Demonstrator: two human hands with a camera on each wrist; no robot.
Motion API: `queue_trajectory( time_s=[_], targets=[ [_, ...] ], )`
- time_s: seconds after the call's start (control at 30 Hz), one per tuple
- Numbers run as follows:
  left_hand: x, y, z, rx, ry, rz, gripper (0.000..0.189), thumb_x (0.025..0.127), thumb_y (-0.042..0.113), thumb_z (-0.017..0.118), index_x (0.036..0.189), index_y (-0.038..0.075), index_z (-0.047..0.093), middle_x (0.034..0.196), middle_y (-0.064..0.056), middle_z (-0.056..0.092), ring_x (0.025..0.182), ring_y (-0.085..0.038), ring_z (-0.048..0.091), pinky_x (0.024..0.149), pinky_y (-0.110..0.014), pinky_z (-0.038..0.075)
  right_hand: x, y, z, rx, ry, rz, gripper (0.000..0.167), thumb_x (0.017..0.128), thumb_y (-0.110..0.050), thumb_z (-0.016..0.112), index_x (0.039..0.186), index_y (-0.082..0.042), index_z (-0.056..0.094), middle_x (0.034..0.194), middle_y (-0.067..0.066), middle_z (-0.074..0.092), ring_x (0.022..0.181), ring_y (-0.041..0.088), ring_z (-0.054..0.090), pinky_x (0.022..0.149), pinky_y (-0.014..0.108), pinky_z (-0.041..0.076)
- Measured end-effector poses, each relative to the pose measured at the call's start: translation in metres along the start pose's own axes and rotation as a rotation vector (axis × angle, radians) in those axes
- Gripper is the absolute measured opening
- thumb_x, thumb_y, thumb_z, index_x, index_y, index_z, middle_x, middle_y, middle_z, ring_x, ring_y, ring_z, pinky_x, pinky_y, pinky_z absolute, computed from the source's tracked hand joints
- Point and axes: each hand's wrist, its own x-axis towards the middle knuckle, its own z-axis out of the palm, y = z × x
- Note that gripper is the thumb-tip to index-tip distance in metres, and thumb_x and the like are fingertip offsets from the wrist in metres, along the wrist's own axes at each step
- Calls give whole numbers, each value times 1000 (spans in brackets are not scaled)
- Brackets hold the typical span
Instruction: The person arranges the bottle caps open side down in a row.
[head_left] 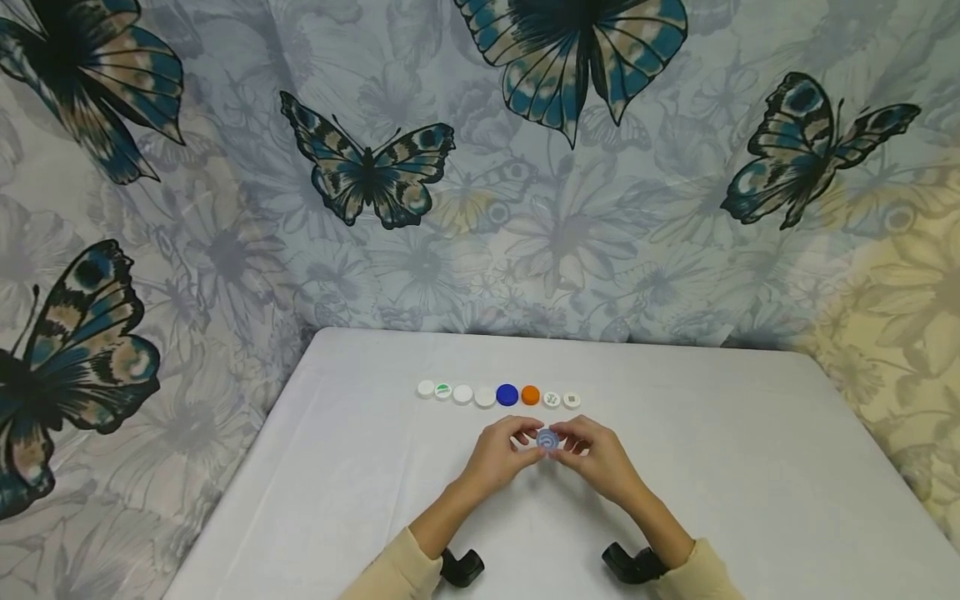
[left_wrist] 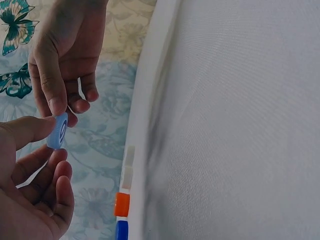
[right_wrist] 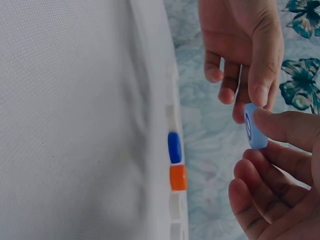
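A small light-blue bottle cap [head_left: 547, 439] with a ring-like mark is held above the table between both hands. My left hand [head_left: 501, 454] pinches it from the left with thumb and fingers. From the right, my right hand [head_left: 598, 458] pinches the same cap. In the left wrist view the cap [left_wrist: 58, 131] is seen nearly edge-on, the thumbs close together on it. The right wrist view shows the cap [right_wrist: 255, 126] tilted, its marked face turned to the left. Just beyond the hands, a row of caps includes a blue cap [head_left: 507, 395] and an orange cap [head_left: 530, 395].
White caps [head_left: 462, 395] stand on both sides of the coloured ones, one with a green mark [head_left: 443, 391]. All lie on a white-covered table [head_left: 337, 467]. Butterfly-patterned cloth [head_left: 487, 267] hangs behind it. Black straps or mounts [head_left: 462, 568] sit at the wrists.
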Motion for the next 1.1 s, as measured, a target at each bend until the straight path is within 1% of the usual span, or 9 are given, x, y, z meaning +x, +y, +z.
queue_trajectory(
  time_s=[0.23,0.4,0.67,0.73,0.87,0.93,1.1],
  targets=[
    [-2,2,-2,13,12,20,28,85,17,75,111,7,71,98,-7,70,85,-16,62,70,-17,49,-2,-1,3,9,38,-22,26,75,-2,80,100,-3,73,83,0,66,69,-1,53,61,20,50],
    [-4,2,-4,6,27,13,28,84,17,76,110,6,70,99,-9,70,85,-18,62,69,-17,49,-1,-1,7,28,58,-38,27,75,1,79,101,-2,72,85,1,67,70,0,54,62,20,51],
    [-6,1,-6,11,45,-12,27,84,17,75,110,8,72,98,-6,69,86,-15,61,70,-16,49,0,0,12,45,53,-21,26,75,1,79,101,-1,73,85,2,67,70,0,53,63,20,51],
    [-6,1,-6,11,52,-8,28,84,16,76,110,7,72,98,-6,69,86,-15,62,70,-16,49,0,-1,13,43,50,-12,26,76,0,79,102,-1,73,87,2,68,72,2,55,64,20,52],
    [-6,2,-7,-3,69,-2,28,84,16,75,110,6,72,98,-7,70,86,-17,62,69,-17,49,1,-1,13,54,49,10,26,78,-3,78,103,-2,73,91,3,69,79,15,62,68,21,53],
    [-6,2,-6,-13,76,-1,28,85,16,75,110,5,72,98,-9,70,86,-19,62,69,-17,49,1,-2,14,66,55,21,26,79,-3,78,104,-2,73,92,3,69,81,18,63,69,21,54],
    [-6,2,-5,-33,81,-27,29,86,18,75,111,5,72,98,-9,70,84,-15,61,69,-16,49,-1,-2,14,74,95,2,28,78,-2,78,105,-2,72,93,4,70,78,10,61,71,21,55]
  ],
)
